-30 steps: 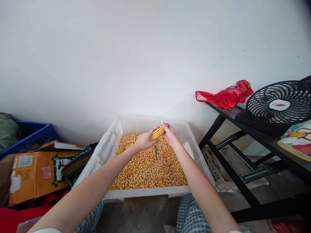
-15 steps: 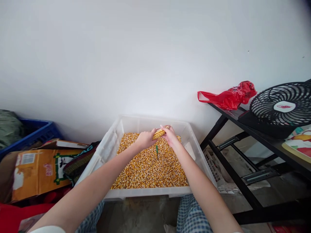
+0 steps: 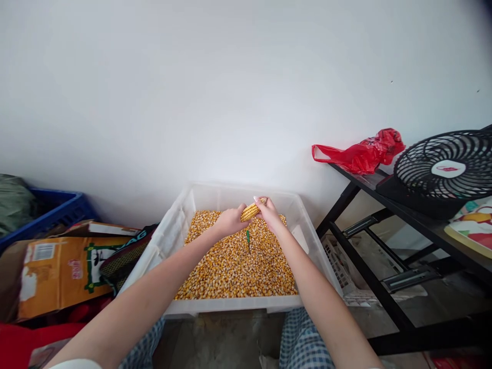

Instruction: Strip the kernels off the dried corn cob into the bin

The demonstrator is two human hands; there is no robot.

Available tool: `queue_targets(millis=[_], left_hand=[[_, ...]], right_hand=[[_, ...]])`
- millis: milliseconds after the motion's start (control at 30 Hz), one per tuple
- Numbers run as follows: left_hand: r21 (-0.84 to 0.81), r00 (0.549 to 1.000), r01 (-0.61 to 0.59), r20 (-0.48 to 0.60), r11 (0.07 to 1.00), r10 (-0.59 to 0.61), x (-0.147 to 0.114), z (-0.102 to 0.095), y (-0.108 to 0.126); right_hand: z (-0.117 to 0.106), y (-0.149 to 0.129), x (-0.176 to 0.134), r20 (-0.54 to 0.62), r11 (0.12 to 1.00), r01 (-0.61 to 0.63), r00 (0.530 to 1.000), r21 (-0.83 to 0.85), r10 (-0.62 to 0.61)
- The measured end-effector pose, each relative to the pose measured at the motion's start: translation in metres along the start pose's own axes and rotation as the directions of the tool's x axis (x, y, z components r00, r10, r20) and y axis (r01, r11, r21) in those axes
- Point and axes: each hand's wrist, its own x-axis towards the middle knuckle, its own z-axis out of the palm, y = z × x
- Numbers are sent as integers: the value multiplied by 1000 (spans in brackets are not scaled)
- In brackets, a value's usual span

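An ear of dried corn [image 3: 250,211], yellow with rows of kernels, is held tilted between my two hands. My left hand [image 3: 229,221] is closed round its lower left end. At the upper right end my right hand [image 3: 269,212] grips it, thumb laid along the kernels. Both hands are above a translucent plastic bin [image 3: 246,306] filled with loose corn kernels [image 3: 234,271]. A screwdriver-like tool with a green handle [image 3: 248,236] and a thin dark shaft lies or stands in the kernels just below the ear; I cannot tell which.
Left of the bin are a printed orange cardboard box [image 3: 69,271], a dark mesh bag [image 3: 125,259] and a blue crate [image 3: 67,207]. To the right stands a black shelf frame [image 3: 369,279] carrying a red plastic bag [image 3: 363,156] and a black fan [image 3: 448,166]. A white wall rises behind.
The grip on the corn ear stays nearly the same, with only slight finger movement and a tiny shift of the ear. The tool and bin have not visibly moved.
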Motion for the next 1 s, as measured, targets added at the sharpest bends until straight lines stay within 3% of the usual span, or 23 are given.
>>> queue_targets(millis=[200, 333, 533, 667, 867, 1000], left_hand=[[-115, 1000, -7, 15, 993, 9, 1, 2, -5], [-130, 1000, -2, 28, 992, 6, 0, 3, -6], [-58, 1000, -26, 5, 998, 26, 0, 6, -6], [-292, 999, 4, 53, 956, 12, 2, 8, -10], [-587, 999, 1, 43, 809, 30, 4, 7, -12], [-522, 999, 41, 48, 852, -18, 3, 6, -9]], right_hand=[[-7, 2, 5, -12, 975, 93, 995, -204, -98], [-6, -1, 2, 29, 986, 57, 998, -157, -53], [1, 1, -2, -29, 998, -17, 999, -56, 16], [-4, 5, 3, 44, 998, -51, 998, 30, 50], [-9, -3, 3, 223, 982, -73, 974, 176, 32], [-2, -6, -2, 68, 995, -39, 997, 90, 33]])
